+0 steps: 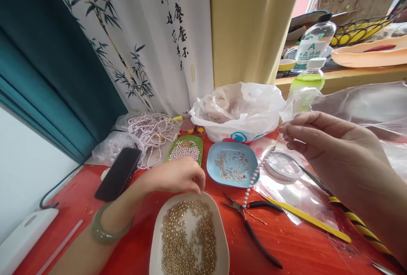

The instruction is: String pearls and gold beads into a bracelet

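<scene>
My right hand [321,139] is raised at the right, its thumb and fingers pinched on the thin thread end of a beaded strand [253,178]. The strand of small pale pink pearls slants down from there to the pliers [235,205], with a short chain-like tail beside them. Over the far edge of a white tray [155,241] of gold beads [190,237], my left hand [182,175] is closed with fingers curled down. What its fingertips hold, if anything, is hidden. A jade-coloured bangle [103,228] circles that wrist.
Behind the hands are a blue tray [211,169] of metal pins, a green tray [200,147] of pearls, and a white plastic bag [235,118]. A phone [119,173] and pearl strings [152,130] lie left. Yellow tweezers [308,219] and a thread spool [282,166] lie right.
</scene>
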{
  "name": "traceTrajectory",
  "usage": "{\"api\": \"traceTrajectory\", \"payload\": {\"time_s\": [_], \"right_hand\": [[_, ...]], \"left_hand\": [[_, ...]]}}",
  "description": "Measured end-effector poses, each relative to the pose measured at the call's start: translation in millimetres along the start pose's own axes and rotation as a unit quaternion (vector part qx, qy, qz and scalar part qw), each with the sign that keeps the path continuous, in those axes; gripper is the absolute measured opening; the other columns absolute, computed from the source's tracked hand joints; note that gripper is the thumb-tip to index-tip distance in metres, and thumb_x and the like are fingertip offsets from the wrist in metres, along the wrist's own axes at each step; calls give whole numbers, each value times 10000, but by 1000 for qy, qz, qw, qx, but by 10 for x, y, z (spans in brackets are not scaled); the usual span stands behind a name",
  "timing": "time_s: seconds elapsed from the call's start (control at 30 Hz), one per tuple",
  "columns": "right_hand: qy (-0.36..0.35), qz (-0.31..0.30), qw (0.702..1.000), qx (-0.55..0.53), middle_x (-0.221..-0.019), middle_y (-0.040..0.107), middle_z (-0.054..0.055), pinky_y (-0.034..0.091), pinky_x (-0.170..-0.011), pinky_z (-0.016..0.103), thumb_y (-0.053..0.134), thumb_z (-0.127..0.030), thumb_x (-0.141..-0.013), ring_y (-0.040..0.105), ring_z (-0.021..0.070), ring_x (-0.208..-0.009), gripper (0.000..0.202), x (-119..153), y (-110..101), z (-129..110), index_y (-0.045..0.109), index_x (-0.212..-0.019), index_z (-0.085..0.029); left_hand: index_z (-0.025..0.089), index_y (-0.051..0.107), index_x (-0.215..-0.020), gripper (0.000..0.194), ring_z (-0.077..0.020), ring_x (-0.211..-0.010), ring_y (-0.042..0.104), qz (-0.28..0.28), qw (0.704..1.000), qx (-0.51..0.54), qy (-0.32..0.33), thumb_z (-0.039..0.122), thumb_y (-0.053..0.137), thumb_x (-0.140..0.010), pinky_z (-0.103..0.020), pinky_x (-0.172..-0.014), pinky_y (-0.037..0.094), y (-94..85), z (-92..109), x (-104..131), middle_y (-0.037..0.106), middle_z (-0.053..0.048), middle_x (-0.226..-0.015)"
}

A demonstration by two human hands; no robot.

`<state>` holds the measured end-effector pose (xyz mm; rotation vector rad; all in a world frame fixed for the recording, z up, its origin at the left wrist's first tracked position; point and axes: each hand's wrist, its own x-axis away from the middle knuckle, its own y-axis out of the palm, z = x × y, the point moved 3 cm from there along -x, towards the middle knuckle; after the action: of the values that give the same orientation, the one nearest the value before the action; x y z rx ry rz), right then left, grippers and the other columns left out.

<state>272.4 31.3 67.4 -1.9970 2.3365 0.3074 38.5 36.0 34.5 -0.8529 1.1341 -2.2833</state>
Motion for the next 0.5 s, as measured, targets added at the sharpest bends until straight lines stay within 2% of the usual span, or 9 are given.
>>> {"api": "traceTrajectory", "payload": {"time_s": [0.13,0.27,0.37,0.5], "right_hand": [[-18,12,999,-35,-676,581,12,412,-537,234,679,-203,-597,532,86,-589,60,5,-12,-87,626,-621,-190],[-58,22,997,-47,-687,558,7,410,-574,266,616,-142,-632,528,84,-612,44,-12,-67,-205,621,-621,-185],[-79,34,996,-33,-706,561,7,407,-599,292,571,-129,-654,538,92,-645,75,-12,-125,-297,611,-624,-185],[-100,46,994,-27,-681,581,0,399,-620,317,535,-101,-677,556,95,-656,113,12,-169,-413,610,-631,-172]], "left_hand": [[172,654,-633,63,-101,-528,497,-45,998,-51,-19,221,619,-651,-224,-486,294,50,-73,33,608,8,-569],[163,624,-554,73,-88,-449,409,-94,991,-93,-12,192,627,-621,-231,-438,233,123,-101,32,510,29,-458],[162,621,-578,74,-92,-459,403,-120,988,-96,-2,165,597,-648,-231,-439,230,155,-82,16,505,26,-464],[169,626,-648,73,-107,-519,448,-122,990,-78,3,188,575,-697,-228,-475,261,160,-47,-9,551,9,-528]]}}
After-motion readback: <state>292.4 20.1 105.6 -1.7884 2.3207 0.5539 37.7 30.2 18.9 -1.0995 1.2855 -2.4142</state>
